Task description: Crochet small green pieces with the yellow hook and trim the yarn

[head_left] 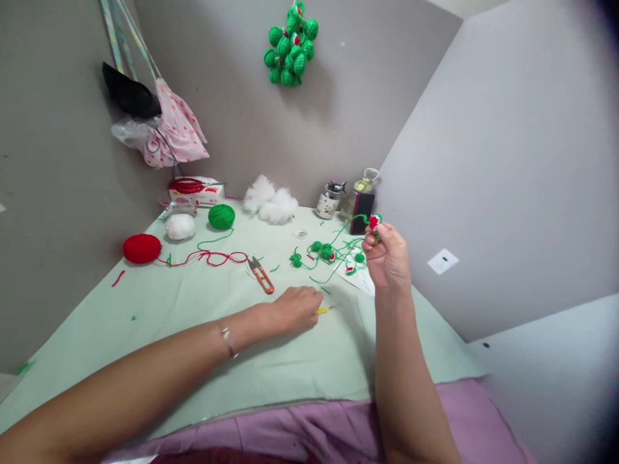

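Note:
My left hand [297, 309] rests low over the pale green cloth, its fingers curled round a yellow-handled tool [322, 310] whose thin tip points right. Raised at the right, my right hand [388, 254] pinches a small red, white and green crocheted piece [374, 222]. A green strand trails from that piece. Several small green crocheted balls [326, 251] with loose yarn tails lie beyond my hands, partly on a white paper [356, 278]. Orange thread snips [262, 276] lie to the left of them, blades pointing away.
Red [142, 249], white [180, 227] and green yarn balls [221, 217] sit at the left. White stuffing [271, 201], a jar [327, 201] and a dark phone [362, 213] stand along the back. A green crocheted bunch [291, 48] hangs above.

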Available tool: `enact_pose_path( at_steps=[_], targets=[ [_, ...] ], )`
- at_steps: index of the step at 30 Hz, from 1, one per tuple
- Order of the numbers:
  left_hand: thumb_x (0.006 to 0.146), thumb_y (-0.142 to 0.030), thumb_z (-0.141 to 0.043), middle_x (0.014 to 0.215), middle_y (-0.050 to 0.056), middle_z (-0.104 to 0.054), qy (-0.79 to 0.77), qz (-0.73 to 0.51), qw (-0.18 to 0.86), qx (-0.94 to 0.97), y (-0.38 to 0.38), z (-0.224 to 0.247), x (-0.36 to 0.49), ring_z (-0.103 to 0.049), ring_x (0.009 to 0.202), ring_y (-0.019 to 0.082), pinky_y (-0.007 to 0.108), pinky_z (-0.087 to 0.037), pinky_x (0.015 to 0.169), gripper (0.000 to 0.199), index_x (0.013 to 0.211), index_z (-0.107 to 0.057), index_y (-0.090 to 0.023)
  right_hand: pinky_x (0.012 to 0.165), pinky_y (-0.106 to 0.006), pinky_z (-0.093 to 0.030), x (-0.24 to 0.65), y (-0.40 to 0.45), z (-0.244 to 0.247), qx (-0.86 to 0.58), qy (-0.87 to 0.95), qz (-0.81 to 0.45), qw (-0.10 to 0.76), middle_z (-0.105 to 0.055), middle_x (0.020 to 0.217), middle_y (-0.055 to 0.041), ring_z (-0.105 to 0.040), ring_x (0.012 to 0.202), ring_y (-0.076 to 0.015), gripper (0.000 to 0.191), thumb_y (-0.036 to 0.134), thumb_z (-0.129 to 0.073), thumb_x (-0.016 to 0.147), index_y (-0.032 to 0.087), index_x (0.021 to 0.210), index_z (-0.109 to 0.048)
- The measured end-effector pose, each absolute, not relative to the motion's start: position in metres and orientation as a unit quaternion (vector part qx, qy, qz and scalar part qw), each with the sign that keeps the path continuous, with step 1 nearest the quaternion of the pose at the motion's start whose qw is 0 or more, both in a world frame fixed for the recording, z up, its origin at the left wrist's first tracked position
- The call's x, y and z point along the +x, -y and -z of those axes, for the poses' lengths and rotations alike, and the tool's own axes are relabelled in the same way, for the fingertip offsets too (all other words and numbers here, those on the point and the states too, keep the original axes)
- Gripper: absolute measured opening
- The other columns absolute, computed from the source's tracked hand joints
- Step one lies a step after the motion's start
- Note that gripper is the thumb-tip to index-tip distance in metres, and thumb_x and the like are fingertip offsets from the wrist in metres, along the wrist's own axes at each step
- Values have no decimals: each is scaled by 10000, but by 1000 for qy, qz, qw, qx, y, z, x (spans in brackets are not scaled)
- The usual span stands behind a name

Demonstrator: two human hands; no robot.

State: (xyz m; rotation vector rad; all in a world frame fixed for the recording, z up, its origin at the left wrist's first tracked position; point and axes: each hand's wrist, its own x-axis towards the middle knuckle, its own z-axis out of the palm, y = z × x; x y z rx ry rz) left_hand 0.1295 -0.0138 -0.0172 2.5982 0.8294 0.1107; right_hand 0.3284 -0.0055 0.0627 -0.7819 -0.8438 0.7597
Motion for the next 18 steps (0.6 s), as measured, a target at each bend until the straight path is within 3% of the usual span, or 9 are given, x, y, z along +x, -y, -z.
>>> enact_pose_path(
  at_steps=[2,5,9,14,18],
  targets=[
    [981,-351,-632,1321,117,-636,-317,-56,181,929,-15,13,147,-661,1101,255,472,-578,921,356,1296,-620,-187,474,-159,-436,334,7,-64,-360,387,-340,778,-679,734,23,-543,548,-48,281,303,-855,691,182,827,-642],
    [976,-351,-640,1322,118,-635,-347,-77,162,920,-48,0,158,-662,1104,261,478,-580,918,374,1307,-611,-180,479,-145,-436,348,8,-65,-357,375,-322,793,-685,726,27,-543,547,-41,288,294,-862,676,180,821,-641],
    [980,-351,-634,1318,117,-637,-310,-55,197,928,-33,-8,151,-663,1098,255,472,-580,917,359,1298,-618,-185,481,-132,-431,361,8,-64,-350,355,-302,813,-692,737,39,-531,546,-32,293,299,-865,674,196,812,-627],
    [964,-326,-654,1012,14,-737,-173,17,294,940,19,4,153,-688,863,161,320,-596,812,134,1014,-723,-223,466,-160,-416,343,3,-60,-355,362,-316,802,-685,738,29,-525,536,-46,253,295,-836,699,199,810,-631],
    [984,-349,-627,1317,116,-639,-232,-37,291,927,-2,6,167,-663,1094,250,466,-580,919,341,1286,-626,-190,474,-167,-419,328,1,-57,-360,374,-326,790,-687,732,23,-526,539,-50,261,305,-844,681,194,812,-647]
  ],
)
